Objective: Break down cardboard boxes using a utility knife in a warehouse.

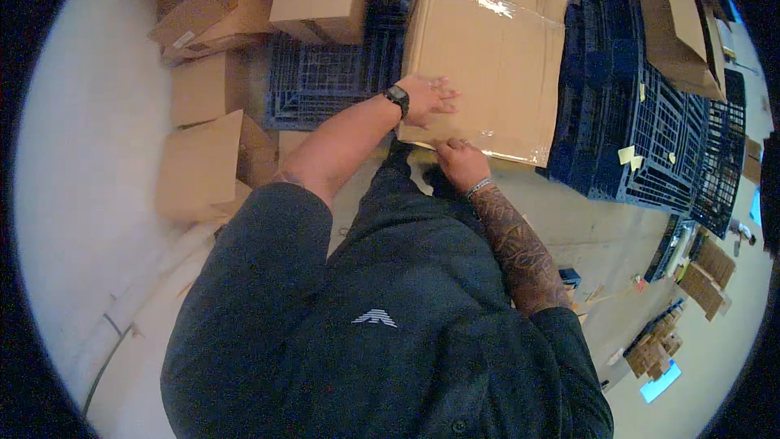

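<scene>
A large brown cardboard box (496, 57) lies in front of me, with shiny clear tape across its far part and along its near edge. My left hand (427, 101) rests flat on its top near the left side, fingers spread; a dark watch (397, 97) is on that wrist. Down at the near edge of the box, my right hand (464, 164) is closed, fingers curled against the cardboard. Whether those fingers grip the edge itself or a bit of tape is hidden. A bracelet circles my right wrist.
Dark blue plastic pallets (601, 114) are stacked close along the right, with an open cardboard box (678, 28) on top. Another blue pallet (317, 81) lies to the left. Several brown boxes stand by the white wall (89, 171), including one nearer me (199, 167). Flattened cardboard (654, 349) lies far right.
</scene>
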The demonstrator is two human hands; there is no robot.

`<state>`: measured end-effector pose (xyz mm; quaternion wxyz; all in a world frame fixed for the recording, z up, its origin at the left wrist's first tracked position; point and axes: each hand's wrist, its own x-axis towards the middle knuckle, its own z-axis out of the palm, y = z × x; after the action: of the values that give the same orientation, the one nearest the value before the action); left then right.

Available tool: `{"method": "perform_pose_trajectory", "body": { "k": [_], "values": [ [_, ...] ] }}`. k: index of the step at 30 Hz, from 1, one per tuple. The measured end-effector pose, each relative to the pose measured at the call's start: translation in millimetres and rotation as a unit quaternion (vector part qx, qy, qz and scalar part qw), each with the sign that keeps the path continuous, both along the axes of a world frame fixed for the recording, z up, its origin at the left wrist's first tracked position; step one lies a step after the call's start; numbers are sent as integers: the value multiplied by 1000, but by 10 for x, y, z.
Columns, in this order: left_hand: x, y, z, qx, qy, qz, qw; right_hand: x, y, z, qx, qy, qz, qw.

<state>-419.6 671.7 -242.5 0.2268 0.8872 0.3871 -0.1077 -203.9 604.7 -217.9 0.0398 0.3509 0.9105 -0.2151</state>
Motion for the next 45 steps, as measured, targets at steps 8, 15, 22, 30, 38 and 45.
{"method": "perform_pose_trajectory", "body": {
  "k": [8,15,22,30,38,45],
  "values": [
    [-3,16,32,-40,-23,16,999,75,62,24,5,-63,-5,998],
    [-80,-11,42,-10,-28,8,1000,756,210,244,32,-121,-24,992],
    [-65,33,89,-3,-5,-16,1000,1641,513,468,64,-236,-72,967],
    [-95,-20,128,-8,-8,10,1000,2342,734,713,132,-295,-97,941],
    [572,-939,-103,2,-115,127,985,2185,564,787,12,-101,-303,948],
    [980,-1411,185,90,-94,183,974,1032,545,127,-109,95,-298,944]
  ]
}}
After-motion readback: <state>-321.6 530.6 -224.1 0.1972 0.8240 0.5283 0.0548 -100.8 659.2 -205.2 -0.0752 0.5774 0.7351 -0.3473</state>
